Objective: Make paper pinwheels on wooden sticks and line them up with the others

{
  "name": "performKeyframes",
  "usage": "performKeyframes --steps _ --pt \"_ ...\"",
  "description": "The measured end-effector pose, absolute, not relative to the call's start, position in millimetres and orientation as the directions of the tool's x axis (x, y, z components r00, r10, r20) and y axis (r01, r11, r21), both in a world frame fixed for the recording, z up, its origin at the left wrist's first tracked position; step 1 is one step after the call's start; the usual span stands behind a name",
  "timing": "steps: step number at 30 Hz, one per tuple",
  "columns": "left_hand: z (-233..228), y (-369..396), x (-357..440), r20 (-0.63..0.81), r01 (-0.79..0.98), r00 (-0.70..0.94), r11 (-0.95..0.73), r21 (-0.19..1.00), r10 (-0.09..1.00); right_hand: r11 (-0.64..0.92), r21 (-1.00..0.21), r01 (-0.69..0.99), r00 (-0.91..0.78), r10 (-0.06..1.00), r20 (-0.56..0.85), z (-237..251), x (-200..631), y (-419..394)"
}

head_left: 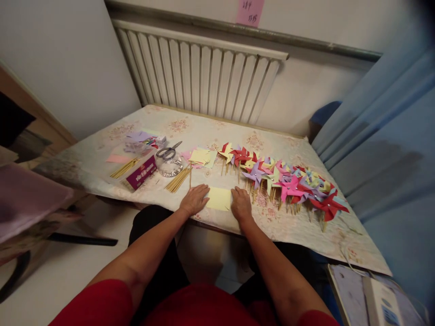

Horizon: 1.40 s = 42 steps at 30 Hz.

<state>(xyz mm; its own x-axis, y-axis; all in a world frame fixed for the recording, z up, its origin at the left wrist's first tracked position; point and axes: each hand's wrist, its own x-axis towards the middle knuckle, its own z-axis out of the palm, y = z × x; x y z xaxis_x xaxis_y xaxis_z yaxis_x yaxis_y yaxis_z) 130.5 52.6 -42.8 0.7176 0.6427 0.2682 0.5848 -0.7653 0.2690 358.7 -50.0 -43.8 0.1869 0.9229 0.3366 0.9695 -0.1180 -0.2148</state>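
Pressing flat with both hands, left [195, 199] and right [241, 204], yellow paper [218, 198]: light, flimsy, creasable; best pinched at an edge.

We see a dim, warm indoor scene, with soft light falling from above and leaving no glare. Our left hand [195, 198] and right hand [240, 203] cast only faint shadows just beneath the fingers. Away from them the wide lens bends straight edges, the corners darken, and the purple shape far to their left is blurred.
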Motion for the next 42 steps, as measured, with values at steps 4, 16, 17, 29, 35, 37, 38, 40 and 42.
performKeyframes --steps 4,16,17,29,35,37,38,40,42 --pt "-44.0 52.7 130.3 0.276 0.578 0.721 -0.772 0.265 0.635 -0.100 -0.220 0.970 0.179 0.910 0.373 -48.4 360.8 -49.8" --pt "-41.3 49.8 129.9 0.272 0.600 0.699 -0.749 0.282 0.662 0.024 -0.266 0.964 0.127 0.835 0.535 -59.4 365.9 -48.5" --pt "-41.0 49.6 129.8 0.271 0.601 0.697 -0.747 0.285 0.664 0.042 -0.274 0.961 0.121 0.826 0.551 -59.1 365.6 -49.2" --pt "-44.8 52.4 129.9 0.293 0.578 0.711 -0.769 0.274 0.639 0.218 -0.306 0.927 -0.037 0.863 0.505 -45.9 351.2 -66.0" --pt "-47.7 55.8 129.7 0.313 0.573 0.717 -0.782 0.244 0.623 0.143 -0.263 0.954 -0.014 0.898 0.439 -44.2 347.8 -69.5" --pt "-47.9 56.6 129.8 0.321 0.565 0.722 -0.790 0.238 0.614 0.130 -0.272 0.953 0.006 0.895 0.446 -45.2 347.4 -70.0" --pt "-48.0 56.9 129.9 0.323 0.564 0.722 -0.791 0.237 0.612 0.121 -0.278 0.953 0.018 0.893 0.449 -45.7 347.3 -70.3" --pt "-48.4 57.5 130.2 0.327 0.565 0.720 -0.791 0.236 0.612 0.101 -0.288 0.952 0.042 0.891 0.452 -46.9 347.2 -70.9" --pt "-48.9 58.1 130.4 0.328 0.565 0.719 -0.790 0.237 0.612 0.084 -0.302 0.949 0.069 0.884 0.462 -48.2 347.3 -71.7"
